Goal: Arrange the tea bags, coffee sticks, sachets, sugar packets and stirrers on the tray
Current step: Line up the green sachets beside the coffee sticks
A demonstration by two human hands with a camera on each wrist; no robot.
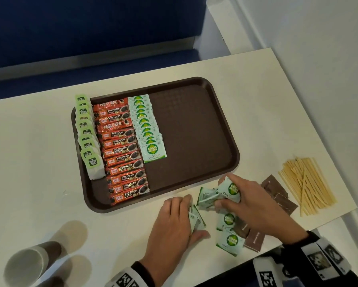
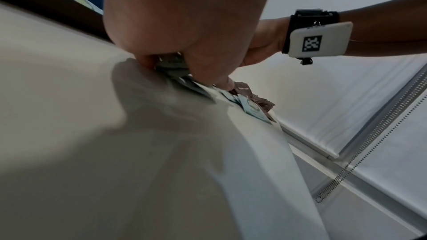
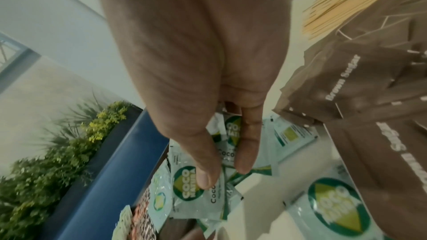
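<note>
- On the table (image 1: 39, 154), just off the near edge of the tray (image 1: 194, 129), both hands are picking up green and white sachets (image 1: 228, 219).
- Fingers and thumb of the right hand (image 1: 254, 204) are curled round a small bunch of them; in the right wrist view a thumb and a finger pinch one.
- Pressed against the table, the left hand (image 1: 174, 226) pinches a few sachets between thumb and fingers.
- Sachets are thin, shiny and floppy, so one could slip out of the bunch or bend when the hands lift it to the tray.
- A hand dragged low over the tray could bump the neat row of sachets already there, next to the red coffee sticks (image 1: 122, 150) and the tea bags (image 1: 89, 137) along the left edge.
- Brown sugar packets (image 1: 254, 239) lie mixed in with the loose sachets at the near right corner of the table, so one might get grabbed by mistake.
- Wooden stirrers (image 1: 307, 183) wait by the table's right edge.
</note>
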